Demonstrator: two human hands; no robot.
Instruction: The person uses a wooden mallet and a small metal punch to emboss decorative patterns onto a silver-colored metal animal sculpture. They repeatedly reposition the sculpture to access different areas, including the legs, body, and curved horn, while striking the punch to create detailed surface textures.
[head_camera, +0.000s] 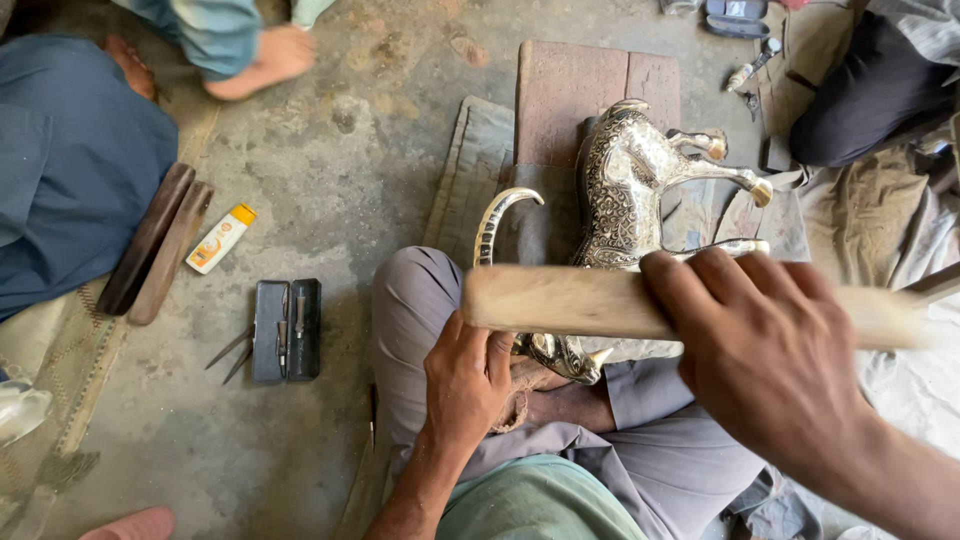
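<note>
Both hands (470, 385) (765, 365) flank the silver animal figure (620, 190); right grips a brush (570, 300).

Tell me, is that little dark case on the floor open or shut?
Open. The dark case lies spread flat in two halves on the concrete floor, with slim metal tools showing inside.

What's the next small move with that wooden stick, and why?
Probably bring the wooden stick down onto the silver animal figure. The right hand grips the stick, blurred, above the figure lying on its side, while the left hand steadies the figure's head end in the lap.
</note>
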